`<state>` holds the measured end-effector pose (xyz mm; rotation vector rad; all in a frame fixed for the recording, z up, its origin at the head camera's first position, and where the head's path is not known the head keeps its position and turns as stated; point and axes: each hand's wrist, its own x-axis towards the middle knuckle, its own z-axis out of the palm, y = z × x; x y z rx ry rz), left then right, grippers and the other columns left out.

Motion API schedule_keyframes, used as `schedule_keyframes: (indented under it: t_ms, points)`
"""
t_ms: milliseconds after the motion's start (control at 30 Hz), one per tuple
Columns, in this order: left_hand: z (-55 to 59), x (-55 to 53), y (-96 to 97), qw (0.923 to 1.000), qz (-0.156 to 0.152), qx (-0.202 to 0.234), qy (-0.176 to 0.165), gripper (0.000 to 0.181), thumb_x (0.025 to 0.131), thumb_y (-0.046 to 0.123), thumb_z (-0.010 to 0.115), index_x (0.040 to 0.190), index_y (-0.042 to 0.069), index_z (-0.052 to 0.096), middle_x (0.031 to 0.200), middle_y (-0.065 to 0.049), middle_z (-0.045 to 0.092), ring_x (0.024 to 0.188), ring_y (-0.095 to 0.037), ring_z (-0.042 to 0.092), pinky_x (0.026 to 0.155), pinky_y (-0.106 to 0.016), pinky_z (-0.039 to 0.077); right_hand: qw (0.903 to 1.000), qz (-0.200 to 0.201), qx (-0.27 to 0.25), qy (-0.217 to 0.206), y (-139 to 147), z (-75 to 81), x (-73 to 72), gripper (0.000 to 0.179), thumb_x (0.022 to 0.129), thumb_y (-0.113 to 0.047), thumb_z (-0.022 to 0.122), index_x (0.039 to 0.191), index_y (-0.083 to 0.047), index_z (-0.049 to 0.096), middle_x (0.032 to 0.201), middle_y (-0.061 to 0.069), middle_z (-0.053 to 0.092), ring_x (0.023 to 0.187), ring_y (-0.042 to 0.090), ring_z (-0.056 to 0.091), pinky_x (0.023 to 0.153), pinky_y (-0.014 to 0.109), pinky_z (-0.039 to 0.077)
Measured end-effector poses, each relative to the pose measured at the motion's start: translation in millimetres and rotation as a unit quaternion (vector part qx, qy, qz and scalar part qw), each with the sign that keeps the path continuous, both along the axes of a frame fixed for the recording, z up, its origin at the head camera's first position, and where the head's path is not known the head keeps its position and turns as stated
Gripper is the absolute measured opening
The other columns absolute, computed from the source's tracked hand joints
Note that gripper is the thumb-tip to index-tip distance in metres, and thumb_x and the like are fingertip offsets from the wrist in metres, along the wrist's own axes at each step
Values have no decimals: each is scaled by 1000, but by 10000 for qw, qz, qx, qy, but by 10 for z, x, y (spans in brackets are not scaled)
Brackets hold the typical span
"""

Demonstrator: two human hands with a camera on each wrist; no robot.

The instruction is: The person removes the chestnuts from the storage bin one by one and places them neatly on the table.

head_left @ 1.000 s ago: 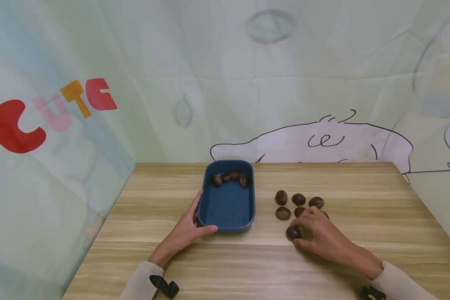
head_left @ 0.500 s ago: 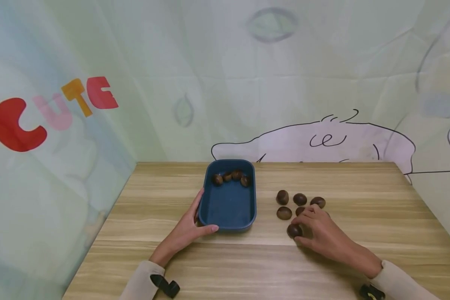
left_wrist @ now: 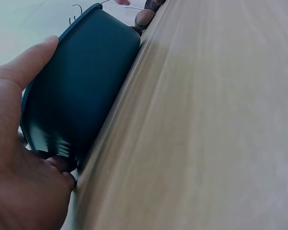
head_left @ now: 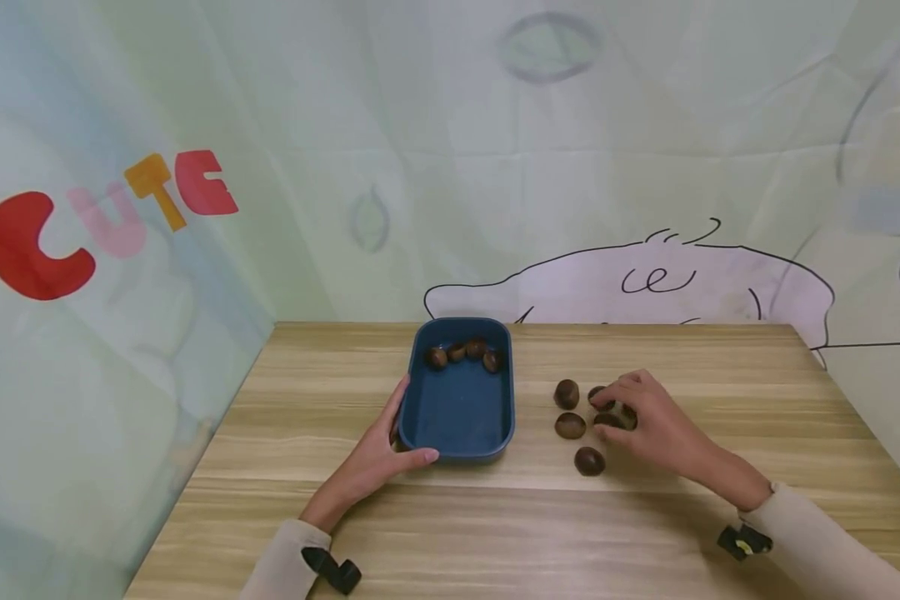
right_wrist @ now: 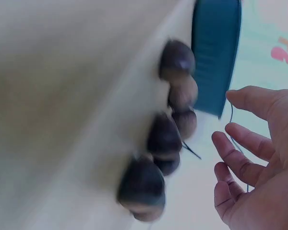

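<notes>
A dark blue rectangular box (head_left: 461,417) stands on the table with several brown chestnuts (head_left: 476,348) at its far end. My left hand (head_left: 375,458) grips its near left corner, thumb on the front and fingers along the side. In the left wrist view the thumb lies at the rim and the fingertips (left_wrist: 62,163) bend around the lower end. My right hand (head_left: 656,425) hovers over the loose chestnuts on the right, partly covering some. In the right wrist view its fingers (right_wrist: 235,155) are spread and empty, apart from the chestnuts (right_wrist: 164,134). One chestnut (head_left: 589,461) lies in front of the others.
The wooden table (head_left: 450,533) ends at a hanging printed cloth (head_left: 330,233) at the back and left. Two more chestnuts, an upper one (head_left: 567,394) and a lower one (head_left: 570,426), lie between the box and my right hand.
My right hand has let go of the front chestnut, which stays on the table, and has lifted back over the other chestnuts. The left hand keeps its grip on the box.
</notes>
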<state>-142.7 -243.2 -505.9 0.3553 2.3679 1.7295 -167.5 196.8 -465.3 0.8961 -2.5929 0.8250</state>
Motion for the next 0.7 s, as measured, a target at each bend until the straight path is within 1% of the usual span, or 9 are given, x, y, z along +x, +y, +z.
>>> schedule_keyframes:
  t_ms: [100,233,333,500,700]
  points:
    - [-5,-7,5,10000,12,-47,-20,122,92,32,91,178,35,5,185,-7,11,167,-35,24,131,-62,23,9998,24,-153,-155,58,96,-123,26,87,-5,94,110,-6,83,108,4,78,106,23,58,86,42,50]
    - [-11,-13,5,10000,9,-73,-5,122,92,34,92,178,35,5,185,-7,11,167,-35,23,131,-63,23,9990,42,-209,-388,73,226,-264,23,92,-8,90,113,-5,82,112,7,79,112,30,60,92,52,51]
    - [-14,-11,-4,10000,11,-79,0,122,92,35,92,178,35,5,185,-7,11,167,-35,23,131,-62,23,9980,10,-194,-596,27,290,-353,22,95,-12,88,115,-5,82,115,9,79,117,34,62,97,57,50]
    - [-20,-4,-13,9999,16,-111,-3,123,92,38,92,178,35,5,185,-7,11,167,-35,23,130,-62,24,9965,25,-140,-821,-98,315,-488,22,97,-13,86,117,-4,82,118,10,80,121,37,63,102,59,48]
    - [-6,-7,-10,10000,20,-80,15,122,92,35,92,179,34,6,185,-7,11,167,-35,24,130,-61,24,9959,226,-184,-853,-293,305,-647,25,98,-15,84,119,-3,81,121,11,79,121,36,65,106,60,49]
